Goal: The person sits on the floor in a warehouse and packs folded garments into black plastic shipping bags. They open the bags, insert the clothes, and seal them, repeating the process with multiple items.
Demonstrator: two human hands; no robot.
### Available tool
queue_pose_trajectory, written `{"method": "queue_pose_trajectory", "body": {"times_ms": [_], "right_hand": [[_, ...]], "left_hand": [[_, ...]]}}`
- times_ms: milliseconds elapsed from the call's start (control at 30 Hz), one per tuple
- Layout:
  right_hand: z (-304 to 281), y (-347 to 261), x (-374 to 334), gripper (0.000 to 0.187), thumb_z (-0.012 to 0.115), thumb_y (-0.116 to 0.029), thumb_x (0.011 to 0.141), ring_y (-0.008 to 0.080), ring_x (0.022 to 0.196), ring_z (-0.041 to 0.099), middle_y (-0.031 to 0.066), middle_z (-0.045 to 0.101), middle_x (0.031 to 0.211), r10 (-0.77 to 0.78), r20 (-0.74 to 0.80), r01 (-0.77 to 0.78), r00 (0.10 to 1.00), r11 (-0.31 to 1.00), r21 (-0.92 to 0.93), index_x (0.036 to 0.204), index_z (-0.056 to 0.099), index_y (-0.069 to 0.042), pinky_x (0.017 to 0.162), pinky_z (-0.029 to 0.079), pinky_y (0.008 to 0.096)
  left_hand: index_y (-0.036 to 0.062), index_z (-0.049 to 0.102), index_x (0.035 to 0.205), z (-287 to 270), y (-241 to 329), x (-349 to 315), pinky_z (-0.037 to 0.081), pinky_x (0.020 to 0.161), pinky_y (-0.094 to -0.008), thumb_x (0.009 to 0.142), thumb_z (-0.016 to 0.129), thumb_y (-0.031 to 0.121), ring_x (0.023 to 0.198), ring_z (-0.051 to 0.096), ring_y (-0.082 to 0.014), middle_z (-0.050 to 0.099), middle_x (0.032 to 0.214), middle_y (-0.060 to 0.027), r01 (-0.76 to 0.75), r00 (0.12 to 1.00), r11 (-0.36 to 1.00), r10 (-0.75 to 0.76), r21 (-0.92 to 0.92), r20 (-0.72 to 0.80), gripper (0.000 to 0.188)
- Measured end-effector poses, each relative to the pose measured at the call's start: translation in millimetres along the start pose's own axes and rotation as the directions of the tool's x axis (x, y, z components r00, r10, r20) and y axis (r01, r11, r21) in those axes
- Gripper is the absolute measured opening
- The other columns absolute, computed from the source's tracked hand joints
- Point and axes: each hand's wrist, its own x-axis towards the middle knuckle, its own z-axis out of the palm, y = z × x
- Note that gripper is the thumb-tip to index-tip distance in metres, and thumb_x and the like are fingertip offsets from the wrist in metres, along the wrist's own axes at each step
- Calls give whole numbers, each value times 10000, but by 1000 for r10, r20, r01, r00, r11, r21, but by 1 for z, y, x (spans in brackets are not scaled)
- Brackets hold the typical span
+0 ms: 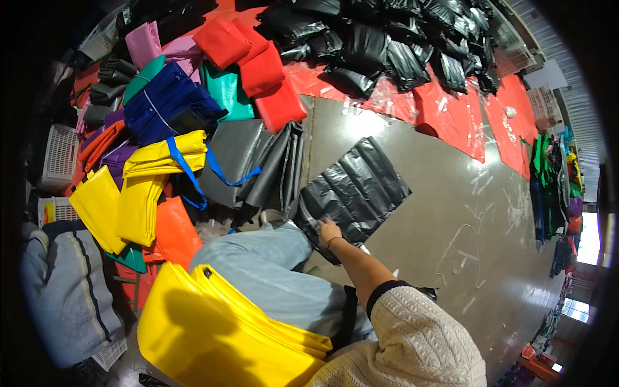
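Note:
My right hand [329,231] reaches out from a cream knitted sleeve with a dark cuff. Its fingers are closed on the near edge of a black plastic bag [361,193], which is spread out creased on the grey floor. Close to my body is a folded bright yellow sheet [225,326], beside my light blue trouser legs [264,258]. My left hand does not show. Left of the bag stand folded dark grey sheets [242,155], and a blue strap [225,180] lies across them and the yellow bundles.
Folded yellow [145,193], navy [167,100], red [277,97] and orange [173,229] sheets are heaped at the left. Many filled black packages [364,51] lie at the back on red sheeting [445,122]. White plastic crates [61,155] stand at the far left.

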Motion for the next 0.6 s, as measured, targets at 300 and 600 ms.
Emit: {"method": "queue_pose_trajectory", "body": {"times_ms": [300,600], "right_hand": [[36,-40,63,652,583,-268,872,357,1454,103,138,40,1594,170,88,-147,982,964,-223,1476,335,-259,1130,193,528],[38,-26,55,548,558,-63,810,363,1264,434,189,414,1409,270,-349,-222,897,960,173,1338,438,21,1074,350,407]], "left_hand": [[146,600,1263,0,-6,36,356,968,-452,804,679,240,1112,507,-321,503,1334,-152,13,992,998,-20,57,124,476],[150,569,1301,3,-17,32,354,963,-409,790,701,240,1105,515,-289,515,1320,-121,13,980,999,-3,-48,197,536]]}}
